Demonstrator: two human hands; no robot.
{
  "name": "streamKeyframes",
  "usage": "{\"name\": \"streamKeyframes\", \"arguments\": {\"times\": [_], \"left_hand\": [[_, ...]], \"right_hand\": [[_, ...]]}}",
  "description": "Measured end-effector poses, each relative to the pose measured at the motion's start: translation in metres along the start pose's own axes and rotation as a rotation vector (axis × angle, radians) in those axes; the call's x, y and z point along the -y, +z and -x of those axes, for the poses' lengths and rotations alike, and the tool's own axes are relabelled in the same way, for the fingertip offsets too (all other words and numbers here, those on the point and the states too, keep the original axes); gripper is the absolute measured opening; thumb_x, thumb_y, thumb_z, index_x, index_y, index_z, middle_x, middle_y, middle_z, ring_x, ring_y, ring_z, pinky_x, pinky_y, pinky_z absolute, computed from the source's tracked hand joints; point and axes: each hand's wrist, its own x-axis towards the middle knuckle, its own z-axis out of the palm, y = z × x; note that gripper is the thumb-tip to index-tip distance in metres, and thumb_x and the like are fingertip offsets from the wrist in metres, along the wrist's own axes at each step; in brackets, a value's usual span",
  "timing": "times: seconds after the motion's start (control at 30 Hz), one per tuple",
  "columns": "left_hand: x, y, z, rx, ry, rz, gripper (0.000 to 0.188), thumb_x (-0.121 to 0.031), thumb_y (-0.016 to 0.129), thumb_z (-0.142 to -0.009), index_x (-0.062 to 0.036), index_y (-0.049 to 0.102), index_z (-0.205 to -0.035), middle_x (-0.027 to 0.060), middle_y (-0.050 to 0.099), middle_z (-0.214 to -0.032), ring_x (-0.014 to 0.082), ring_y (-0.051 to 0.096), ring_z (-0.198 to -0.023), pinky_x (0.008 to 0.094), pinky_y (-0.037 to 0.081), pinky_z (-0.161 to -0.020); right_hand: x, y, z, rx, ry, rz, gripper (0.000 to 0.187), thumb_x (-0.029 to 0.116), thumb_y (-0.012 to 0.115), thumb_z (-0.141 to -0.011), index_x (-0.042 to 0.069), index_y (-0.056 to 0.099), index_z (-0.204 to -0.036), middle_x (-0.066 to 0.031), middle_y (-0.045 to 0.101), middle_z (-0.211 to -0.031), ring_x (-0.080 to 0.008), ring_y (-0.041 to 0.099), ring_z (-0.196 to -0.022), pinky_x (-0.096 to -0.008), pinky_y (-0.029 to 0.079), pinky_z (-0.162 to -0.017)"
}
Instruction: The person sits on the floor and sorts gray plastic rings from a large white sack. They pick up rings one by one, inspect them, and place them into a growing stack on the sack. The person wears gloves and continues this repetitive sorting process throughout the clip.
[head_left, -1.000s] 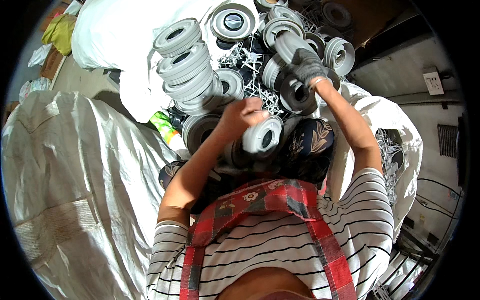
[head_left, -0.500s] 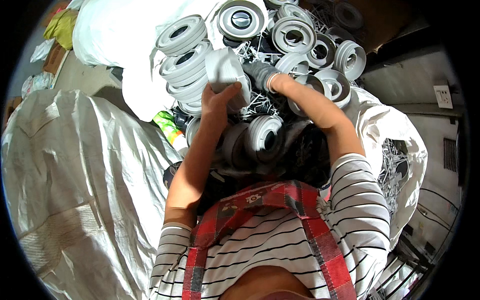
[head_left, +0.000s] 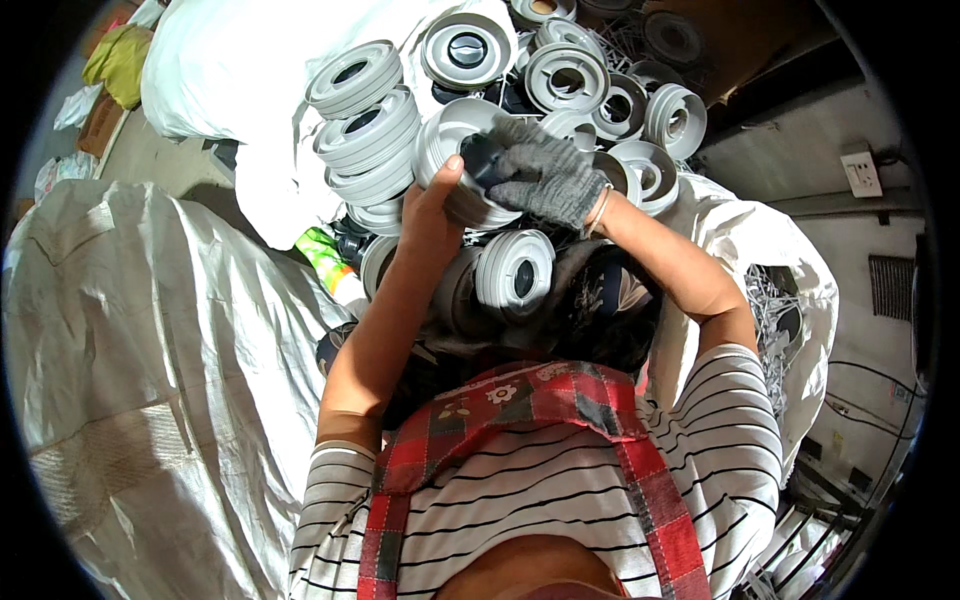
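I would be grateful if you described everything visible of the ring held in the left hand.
The ring is round, pale grey and looks like plastic, with a broad rim and a hollow inner face. It is tilted, held right of a stack of similar rings. The bare left hand grips its near side, thumb on the rim. The gloved right hand covers its right part, by a black piece near its middle; whether that is fixed is unclear.

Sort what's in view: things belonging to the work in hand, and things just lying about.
In the work:
grey ringed part, held by the left hand
black piece in it, at the gloved right hand
stacked grey parts, likely

Lying about, apparently:
yellow bag
brown cardboard
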Motion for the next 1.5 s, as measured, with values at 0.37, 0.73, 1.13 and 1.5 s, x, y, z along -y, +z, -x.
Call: {"name": "streamKeyframes", "arguments": {"times": [0.37,0.73,1.13,1.5], "left_hand": [[-0.008,-0.006,0.026,0.251,-0.086,-0.227,0.049,-0.031,0.059,-0.084,0.0014,0.049,-0.119,0.0073,0.06,-0.103,0.0152,0.059,-0.091,0.0288,0.046,-0.079],[-0.005,0.009,0.041,0.264,0.1,-0.37,0.036,-0.015,0.067,-0.08,-0.0009,0.051,-0.109,0.0032,0.057,-0.091,0.0096,0.056,-0.078,0.0254,0.048,-0.071],[0.005,-0.001,0.041,0.151,0.164,-0.605,0.03,-0.019,0.071,-0.079,-0.0003,0.057,-0.099,0.0039,0.061,-0.083,0.0115,0.058,-0.071,0.0255,0.047,-0.064],[-0.001,-0.015,0.027,0.199,-0.239,-0.202,0.033,-0.021,0.069,-0.08,0.0049,0.061,-0.098,0.0097,0.065,-0.087,0.0168,0.063,-0.074,0.0304,0.051,-0.067]], "right_hand": [[0.043,-0.025,0.0,0.312,0.038,0.229,0.072,0.028,0.074,-0.062,0.002,0.046,-0.122,-0.0242,0.05,-0.108,-0.042,0.049,-0.102,-0.0454,0.041,-0.091],[0.038,-0.025,0.003,0.418,1.013,-0.659,0.07,0.06,0.064,-0.071,-0.006,0.06,-0.095,-0.0195,0.064,-0.084,-0.0268,0.065,-0.071,-0.0345,0.053,-0.068],[0.036,-0.01,0.006,0.348,0.782,-0.297,0.063,0.055,0.07,-0.067,-0.005,0.061,-0.085,-0.0177,0.063,-0.07,-0.0258,0.063,-0.063,-0.0358,0.051,-0.057],[0.013,-0.025,0.016,0.503,-0.092,0.186,0.077,0.029,0.071,-0.065,0.001,0.039,-0.13,-0.0202,0.055,-0.109,-0.0366,0.058,-0.093,-0.0427,0.049,-0.077]]}}
